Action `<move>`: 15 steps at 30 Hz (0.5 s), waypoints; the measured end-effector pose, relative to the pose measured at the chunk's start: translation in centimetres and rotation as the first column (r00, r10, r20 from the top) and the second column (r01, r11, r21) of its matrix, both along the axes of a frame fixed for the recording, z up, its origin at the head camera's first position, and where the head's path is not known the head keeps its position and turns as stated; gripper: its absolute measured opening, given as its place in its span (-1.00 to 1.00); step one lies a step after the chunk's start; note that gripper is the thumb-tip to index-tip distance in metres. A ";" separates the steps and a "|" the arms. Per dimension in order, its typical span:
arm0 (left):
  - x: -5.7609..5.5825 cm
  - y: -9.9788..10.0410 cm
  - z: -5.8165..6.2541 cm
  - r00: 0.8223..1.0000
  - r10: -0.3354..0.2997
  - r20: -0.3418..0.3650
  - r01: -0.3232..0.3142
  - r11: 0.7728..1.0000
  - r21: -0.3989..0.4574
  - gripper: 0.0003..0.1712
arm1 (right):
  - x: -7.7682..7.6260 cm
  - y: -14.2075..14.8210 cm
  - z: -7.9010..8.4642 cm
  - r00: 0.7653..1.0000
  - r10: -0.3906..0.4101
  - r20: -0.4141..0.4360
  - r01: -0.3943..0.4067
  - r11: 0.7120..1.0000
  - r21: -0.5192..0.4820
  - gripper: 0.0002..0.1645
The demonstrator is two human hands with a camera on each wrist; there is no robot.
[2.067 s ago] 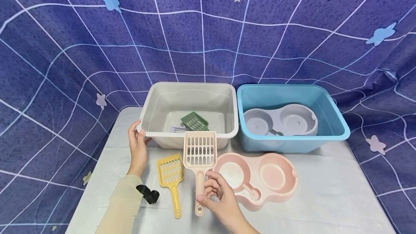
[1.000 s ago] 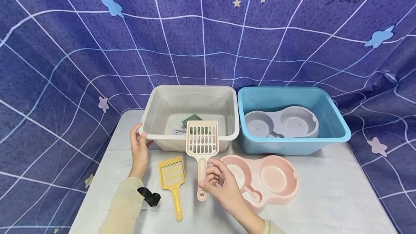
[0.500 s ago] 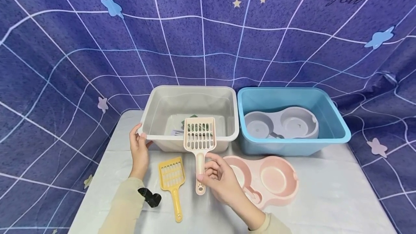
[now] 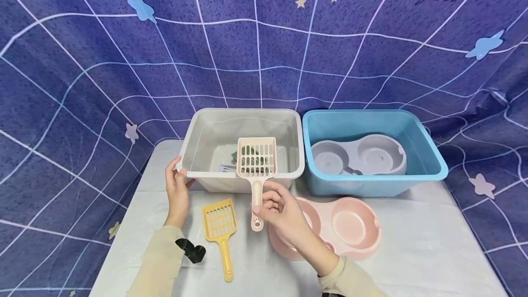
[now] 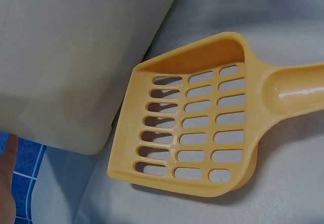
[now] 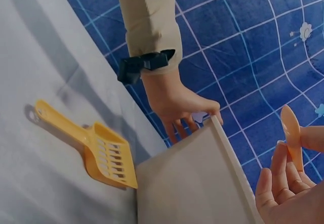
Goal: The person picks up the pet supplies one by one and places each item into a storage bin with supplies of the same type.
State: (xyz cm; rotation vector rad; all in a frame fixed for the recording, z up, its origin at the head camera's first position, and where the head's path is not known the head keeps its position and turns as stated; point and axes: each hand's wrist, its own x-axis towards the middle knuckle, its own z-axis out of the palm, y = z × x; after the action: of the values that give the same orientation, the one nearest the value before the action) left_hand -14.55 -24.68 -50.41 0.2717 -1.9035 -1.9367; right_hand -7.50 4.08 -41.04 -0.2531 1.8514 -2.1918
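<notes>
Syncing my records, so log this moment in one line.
left hand: grips gray bin rim | right hand: pinches pale scoop handle | yellow scoop: on table

Left hand (image 4: pixel 177 194) at 8 o'clock, gripping, forearm (image 4: pixel 154 262) aimed toward 1; right hand (image 4: pixel 285 212) near 5:30, fingers (image 4: pixel 278 189) curled, thumb (image 4: pixel 267 215) pinching.

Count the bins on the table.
2: the light grey bin, its near-left corner gripped by the left hand, and the blue bin to its right. No sign of hidden ones.
</notes>
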 end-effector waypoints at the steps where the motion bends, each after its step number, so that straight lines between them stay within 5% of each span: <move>1: 0.0 0.0 0.0 1.000 0.001 0.003 -0.001 1.000 -0.001 -0.51 | -0.2 0.0 0.1 1.000 -0.001 0.000 0.001 1.000 0.000 -0.24; 15: 0.3 0.2 0.6 1.000 0.009 0.017 -0.009 1.000 -0.006 -0.50 | -2.5 1.4 1.1 0.997 -0.077 -0.033 0.079 0.993 0.087 -0.28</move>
State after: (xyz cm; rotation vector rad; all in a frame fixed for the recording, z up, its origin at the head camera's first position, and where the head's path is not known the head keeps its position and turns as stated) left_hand -14.28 -24.50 -49.80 0.2951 -1.9157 -1.9287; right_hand -9.99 5.49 -39.96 -0.2001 2.0001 -2.1610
